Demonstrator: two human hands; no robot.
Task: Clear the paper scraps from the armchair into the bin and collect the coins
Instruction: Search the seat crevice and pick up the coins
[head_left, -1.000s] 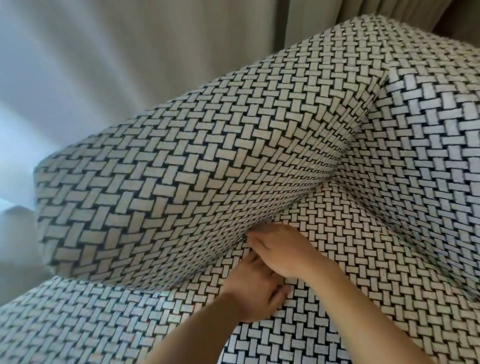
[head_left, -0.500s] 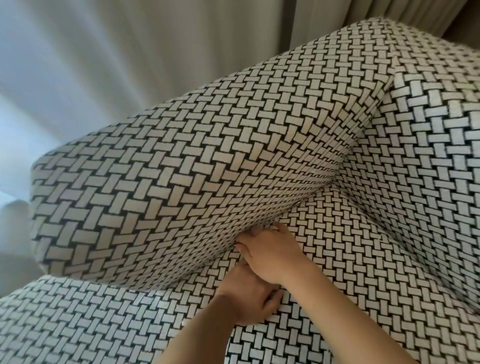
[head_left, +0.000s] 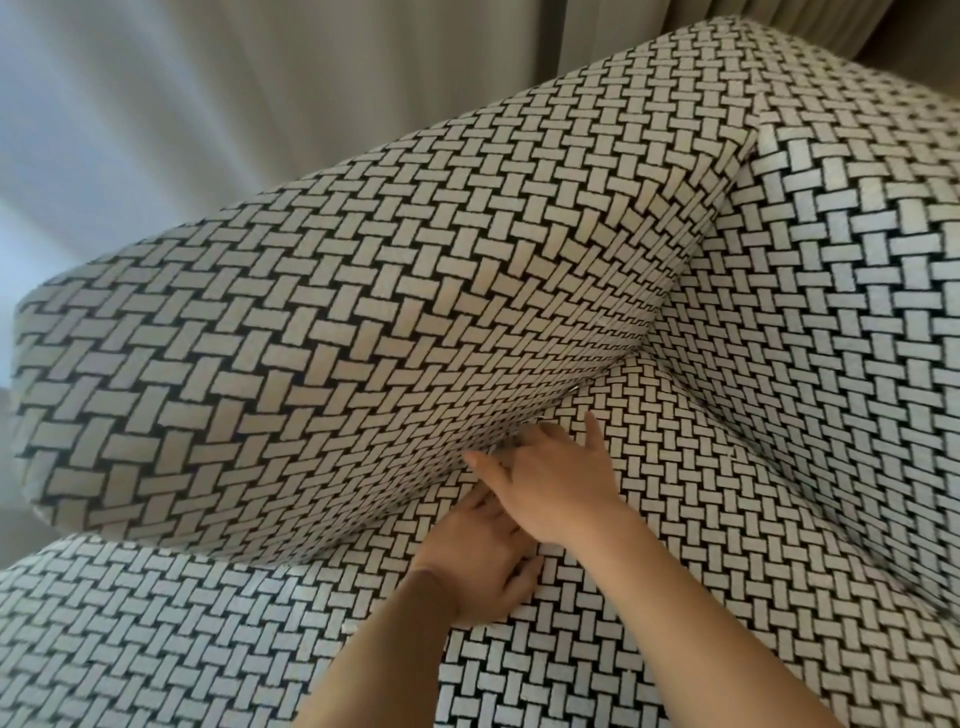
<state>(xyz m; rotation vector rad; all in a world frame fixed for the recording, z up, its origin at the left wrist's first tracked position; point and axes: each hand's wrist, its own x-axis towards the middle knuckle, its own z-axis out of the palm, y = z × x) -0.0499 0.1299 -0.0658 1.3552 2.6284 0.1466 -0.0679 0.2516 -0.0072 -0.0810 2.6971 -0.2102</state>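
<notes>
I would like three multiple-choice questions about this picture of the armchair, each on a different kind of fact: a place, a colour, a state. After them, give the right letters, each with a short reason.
1. Where are the left hand and the right hand?
A. On the curtain
B. At the crease where the armrest meets the seat
C. On the floor

2. Which colours does the armchair cover have?
A. A black and white weave pattern
B. Plain red
C. Green stripes

3. How do the two hands lie?
A. Both lifted in the air
B. Far apart
C. The right hand over the left hand

Key: 1 B, both hands reach into the crease under the armrest. 2 A, white bars on black cover every part of the armchair. 3 C, the right hand hides the fingers of the left hand.
</notes>
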